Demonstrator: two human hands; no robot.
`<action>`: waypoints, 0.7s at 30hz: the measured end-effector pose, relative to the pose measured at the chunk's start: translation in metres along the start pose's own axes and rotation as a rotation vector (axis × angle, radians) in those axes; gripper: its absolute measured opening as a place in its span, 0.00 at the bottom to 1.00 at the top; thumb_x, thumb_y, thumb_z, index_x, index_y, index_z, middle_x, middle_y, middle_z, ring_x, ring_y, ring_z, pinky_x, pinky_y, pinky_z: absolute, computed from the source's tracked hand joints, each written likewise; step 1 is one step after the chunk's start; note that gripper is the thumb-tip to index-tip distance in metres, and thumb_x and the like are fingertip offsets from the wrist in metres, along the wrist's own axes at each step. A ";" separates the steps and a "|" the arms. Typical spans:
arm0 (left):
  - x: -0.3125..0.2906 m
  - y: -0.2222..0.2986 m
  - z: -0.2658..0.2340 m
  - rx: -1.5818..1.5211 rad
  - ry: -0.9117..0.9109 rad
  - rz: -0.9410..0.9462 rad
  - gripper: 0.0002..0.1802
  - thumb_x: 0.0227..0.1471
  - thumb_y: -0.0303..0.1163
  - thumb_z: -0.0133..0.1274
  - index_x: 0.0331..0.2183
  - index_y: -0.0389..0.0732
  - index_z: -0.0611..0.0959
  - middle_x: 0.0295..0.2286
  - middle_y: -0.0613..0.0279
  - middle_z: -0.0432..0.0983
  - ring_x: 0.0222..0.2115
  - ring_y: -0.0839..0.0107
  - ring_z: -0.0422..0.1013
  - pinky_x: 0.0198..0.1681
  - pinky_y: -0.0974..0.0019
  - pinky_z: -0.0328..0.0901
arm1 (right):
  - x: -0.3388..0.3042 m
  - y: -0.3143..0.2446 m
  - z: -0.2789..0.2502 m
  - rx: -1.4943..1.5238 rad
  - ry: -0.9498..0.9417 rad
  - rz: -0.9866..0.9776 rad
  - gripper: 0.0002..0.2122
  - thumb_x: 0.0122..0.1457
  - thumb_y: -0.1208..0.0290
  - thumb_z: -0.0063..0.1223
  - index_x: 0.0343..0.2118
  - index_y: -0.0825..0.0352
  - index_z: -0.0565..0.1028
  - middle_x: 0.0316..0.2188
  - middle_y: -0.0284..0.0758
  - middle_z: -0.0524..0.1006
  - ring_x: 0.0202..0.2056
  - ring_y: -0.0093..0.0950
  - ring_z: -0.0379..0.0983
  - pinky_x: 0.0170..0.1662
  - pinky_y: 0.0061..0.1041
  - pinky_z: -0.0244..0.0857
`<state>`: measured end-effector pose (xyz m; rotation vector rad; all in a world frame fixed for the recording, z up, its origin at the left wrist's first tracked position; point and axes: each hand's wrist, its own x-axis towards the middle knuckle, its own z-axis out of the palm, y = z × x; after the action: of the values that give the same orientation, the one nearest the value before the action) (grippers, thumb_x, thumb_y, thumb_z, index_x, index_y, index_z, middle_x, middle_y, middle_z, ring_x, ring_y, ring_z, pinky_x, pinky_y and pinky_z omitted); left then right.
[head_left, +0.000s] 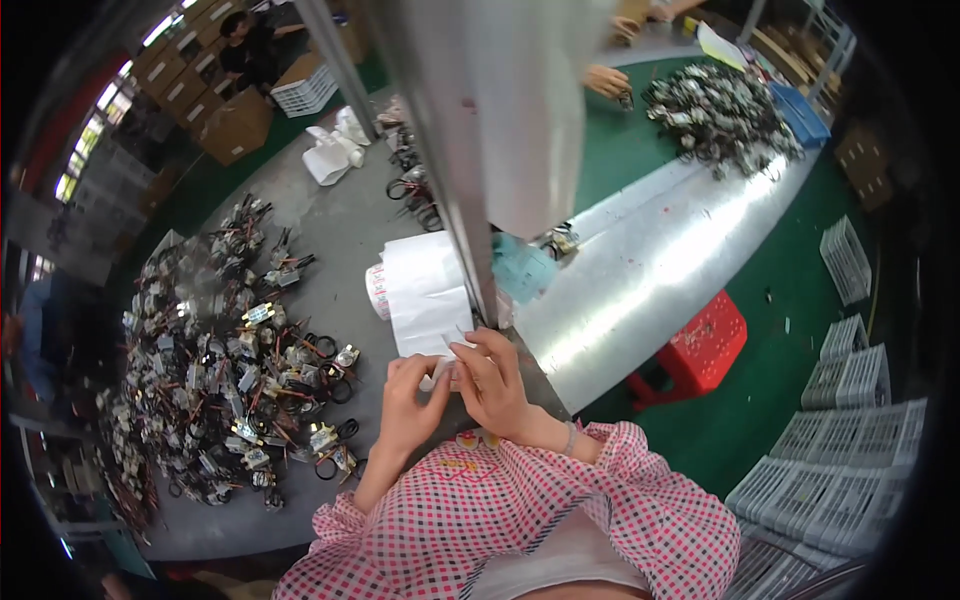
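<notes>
My left hand (412, 402) and my right hand (490, 388) meet at the table's front edge, fingertips almost touching. Between the left thumb and index finger is a small crumpled white piece (440, 372), which looks like paper or film. The right fingers are pinched together beside it; a thin, pale, pointed bit (455, 338) shows at their tips, too small to name. Just beyond the hands lies a white sheet (425, 285). A white roll with red print (377, 290) sits against the sheet's left side.
A large heap of small metal parts with cables (240, 370) covers the left of the table. A metal post (465, 200) rises in front. To the right are a red stool (705, 345) and stacked white crates (830, 470). Across the table, another person's hand (606, 82) is near a second heap (715, 115).
</notes>
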<state>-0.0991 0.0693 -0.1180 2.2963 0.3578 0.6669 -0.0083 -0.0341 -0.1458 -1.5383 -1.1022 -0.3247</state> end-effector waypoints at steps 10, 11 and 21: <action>-0.011 -0.012 -0.037 -0.127 -0.211 -0.275 0.08 0.47 0.28 0.50 0.29 0.32 0.75 0.24 0.51 0.72 0.25 0.58 0.69 0.28 0.64 0.62 | -0.008 -0.016 -0.008 0.252 -0.162 0.134 0.23 0.46 0.87 0.50 0.47 0.69 0.61 0.46 0.44 0.59 0.31 0.27 0.69 0.40 0.27 0.63; -0.010 -0.012 -0.038 -0.164 -0.176 -0.256 0.08 0.47 0.28 0.50 0.29 0.32 0.75 0.24 0.52 0.72 0.25 0.60 0.69 0.28 0.65 0.62 | -0.007 -0.011 -0.009 0.247 -0.178 0.132 0.25 0.46 0.87 0.50 0.49 0.69 0.59 0.47 0.44 0.57 0.38 0.31 0.68 0.45 0.28 0.61; -0.006 -0.023 -0.035 -0.357 0.083 -0.267 0.06 0.51 0.26 0.48 0.27 0.32 0.74 0.21 0.64 0.69 0.24 0.79 0.64 0.29 0.76 0.59 | 0.002 0.005 -0.016 0.177 -0.064 -0.083 0.37 0.43 0.88 0.53 0.55 0.65 0.48 0.55 0.40 0.44 0.50 0.42 0.59 0.49 0.37 0.63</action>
<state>-0.1245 0.1025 -0.1145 1.8470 0.5282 0.6340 0.0029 -0.0467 -0.1425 -1.3570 -1.2143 -0.2282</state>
